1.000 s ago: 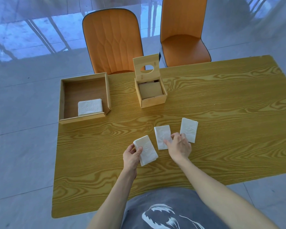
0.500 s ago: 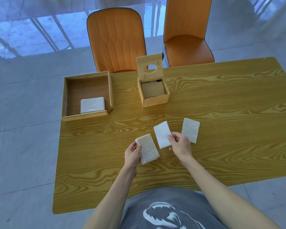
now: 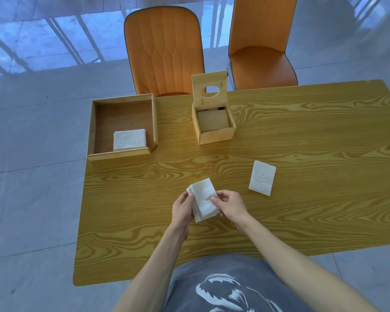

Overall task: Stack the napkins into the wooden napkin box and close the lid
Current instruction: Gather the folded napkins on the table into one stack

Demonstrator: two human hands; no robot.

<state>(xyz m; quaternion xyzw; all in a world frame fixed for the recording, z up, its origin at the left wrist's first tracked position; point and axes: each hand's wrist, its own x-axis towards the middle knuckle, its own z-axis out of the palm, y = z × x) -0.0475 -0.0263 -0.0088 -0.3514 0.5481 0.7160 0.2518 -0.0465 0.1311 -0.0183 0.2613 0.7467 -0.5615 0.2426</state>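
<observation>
Above the table's near middle I hold a small stack of white napkins (image 3: 203,200). My left hand (image 3: 182,209) grips its left edge and my right hand (image 3: 231,204) pinches its right side, the top napkin lying slightly askew on the others. One more white napkin (image 3: 262,177) lies flat on the table to the right. The wooden napkin box (image 3: 214,129) stands farther back, its lid (image 3: 209,89) with a round hole raised upright, a brown plate visible inside.
A shallow wooden tray (image 3: 122,124) at the back left holds another pile of white napkins (image 3: 129,139). Two orange chairs (image 3: 164,50) stand behind the wood-grain table (image 3: 302,154). Grey tiled floor surrounds the table.
My right hand lifted the middle napkin off the table and brought it left onto the stack in my left hand. The two hands now meet on one stack.
</observation>
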